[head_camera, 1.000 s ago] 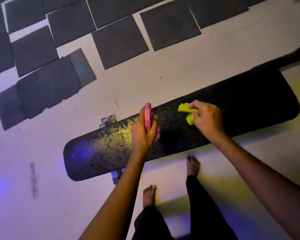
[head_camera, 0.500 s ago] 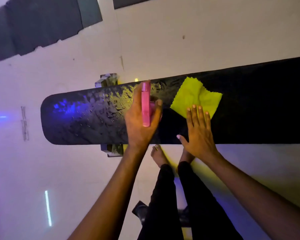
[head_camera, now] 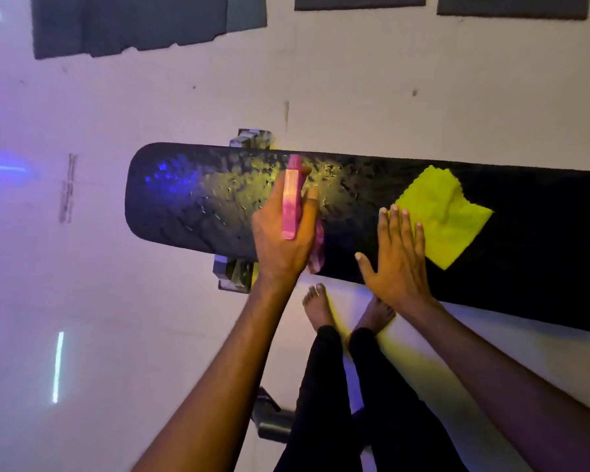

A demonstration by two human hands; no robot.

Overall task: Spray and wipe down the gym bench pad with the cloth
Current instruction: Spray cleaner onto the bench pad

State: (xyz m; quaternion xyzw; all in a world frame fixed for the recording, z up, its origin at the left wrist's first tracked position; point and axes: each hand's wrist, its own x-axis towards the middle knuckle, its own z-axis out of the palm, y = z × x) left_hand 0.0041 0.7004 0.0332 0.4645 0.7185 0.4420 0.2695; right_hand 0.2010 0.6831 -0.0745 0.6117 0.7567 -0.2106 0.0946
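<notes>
We have the left hand (head_camera: 283, 247) wrapped around the pink spray bottle (head_camera: 291, 199), held over the wet part of the bench pad (head_camera: 198, 206), where droplets glisten toward the rounded end. Our right hand (head_camera: 397, 257) lies flat on the pad with its fingers straight and spread, gripping nothing; its fingertips (head_camera: 419, 226) sit just at the near edge of the yellow cloth (head_camera: 440, 216), which lies spread on the dry, dark stretch of the bench. The main risk, as we judge it, is that the cloth sits well apart from the sprayed area, so a wipe begun where it lies would only rub dry vinyl and leave the droplets standing. A flat palm on one corner may also drag the cloth into a bunch, or slide off it, rather than carry it along. If we squeeze the bottle again, the spray could land on our own right hand or on the floor (head_camera: 150, 335) beside our bare feet (head_camera: 317, 301), which would make slippery footing
</notes>
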